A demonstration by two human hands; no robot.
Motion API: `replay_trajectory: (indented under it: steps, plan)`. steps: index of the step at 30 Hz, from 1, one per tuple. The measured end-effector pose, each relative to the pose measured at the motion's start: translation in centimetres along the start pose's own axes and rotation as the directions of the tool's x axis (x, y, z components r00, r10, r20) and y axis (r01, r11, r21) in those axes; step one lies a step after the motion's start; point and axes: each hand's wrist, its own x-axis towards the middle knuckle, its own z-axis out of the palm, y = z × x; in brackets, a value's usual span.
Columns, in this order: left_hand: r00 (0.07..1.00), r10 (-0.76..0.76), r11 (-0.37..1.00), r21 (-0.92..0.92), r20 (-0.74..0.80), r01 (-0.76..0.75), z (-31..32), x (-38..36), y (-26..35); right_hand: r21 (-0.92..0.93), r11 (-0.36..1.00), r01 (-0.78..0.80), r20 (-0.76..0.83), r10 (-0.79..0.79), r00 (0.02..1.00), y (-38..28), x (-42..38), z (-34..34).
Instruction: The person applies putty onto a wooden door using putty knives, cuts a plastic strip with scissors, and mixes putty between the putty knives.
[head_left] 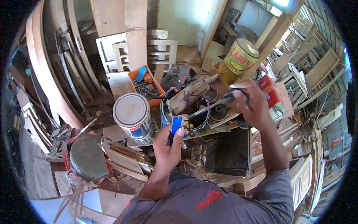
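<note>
Because the left hand (168,143) pinches the small blue flat object (176,125) while the right hand (250,103) fully grips the dark-handled metal tool (215,105) against it, a slip could cut the fingers (181,131).

Red letters reading "CARI", the rest curving out of sight, run across the yellow tin (239,56) standing above and right of the white-lidded paint can (133,116). Print on that can and on the red box (271,92) is illegible.
</note>
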Motion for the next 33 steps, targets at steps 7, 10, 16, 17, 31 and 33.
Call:
replay_trajectory:
  steps: [7, 10, 16, 17, 31, 33]
  plan:
    - [0.978, 0.005, 0.993, -0.114, 0.206, 0.019, 5.0, -0.7, 1.7, 0.786, 0.436, -0.438, -0.070, 0.768, 0.637, -1.0, -11.4, 3.1]
    - [0.927, -0.152, 0.960, -0.172, 0.343, 0.221, 8.6, -2.0, 1.5, 0.878, 0.287, -0.383, -0.023, 0.824, 0.566, -2.0, -16.1, 4.7]
    - [0.830, -0.221, 0.959, -0.039, 0.511, 0.279, 15.1, -6.6, 0.7, 0.656, 0.600, -0.458, -0.255, 0.747, 0.614, -3.5, -27.4, 1.6]
    - [0.807, -0.211, 0.961, -0.036, 0.552, 0.276, 16.3, -8.0, 0.4, 0.670, 0.603, -0.434, -0.302, 0.755, 0.582, -4.2, -29.2, 0.9]
    - [0.180, -0.154, 0.974, 0.119, 0.971, 0.192, 26.5, -43.4, 4.5, 0.095, 0.429, -0.898, -0.837, 0.523, 0.161, -23.2, -63.2, -4.6]
    - [0.095, -0.114, 0.966, 0.087, 0.989, 0.245, 26.5, -47.6, 5.5, 0.120, 0.486, -0.866, -0.883, 0.450, 0.130, -26.5, -67.6, -5.8]
